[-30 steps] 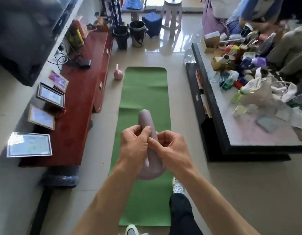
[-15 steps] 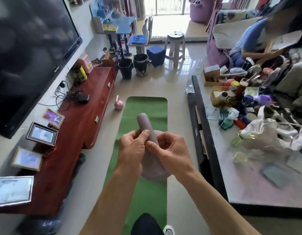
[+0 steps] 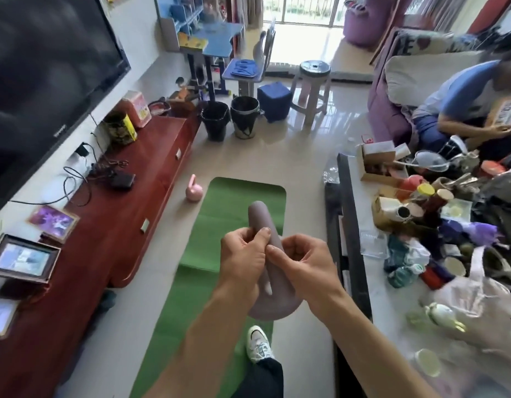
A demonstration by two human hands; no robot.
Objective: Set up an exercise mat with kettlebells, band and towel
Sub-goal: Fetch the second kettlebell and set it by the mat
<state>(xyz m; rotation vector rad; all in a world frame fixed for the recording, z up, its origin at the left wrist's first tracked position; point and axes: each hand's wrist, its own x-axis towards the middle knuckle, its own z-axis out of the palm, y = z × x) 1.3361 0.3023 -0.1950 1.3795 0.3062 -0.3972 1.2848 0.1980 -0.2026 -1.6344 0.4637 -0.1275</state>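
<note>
A green exercise mat [image 3: 220,225] lies lengthwise on the tiled floor ahead of me. A pink kettlebell [image 3: 193,191] stands on the floor just off the mat's far left corner. Both hands hold a mauve looped band [image 3: 261,222] above the mat. My left hand [image 3: 241,259] pinches it between thumb and fingers. My right hand [image 3: 301,268] grips it from the right, fingers curled. The band's lower loop [image 3: 273,310] hangs below my hands. My shoe [image 3: 258,344] rests on the mat's near part. No towel is in sight.
A red TV cabinet [image 3: 111,225] with picture frames [image 3: 22,259] runs along the left, under a wall television [image 3: 47,67]. A cluttered coffee table [image 3: 392,297] borders the right. Two dark buckets [image 3: 230,119], a stool [image 3: 313,87] and a seated person [image 3: 463,110] are beyond.
My view has tilted up and forward, showing more of the room. My hands stay together on the band with little change in grip.
</note>
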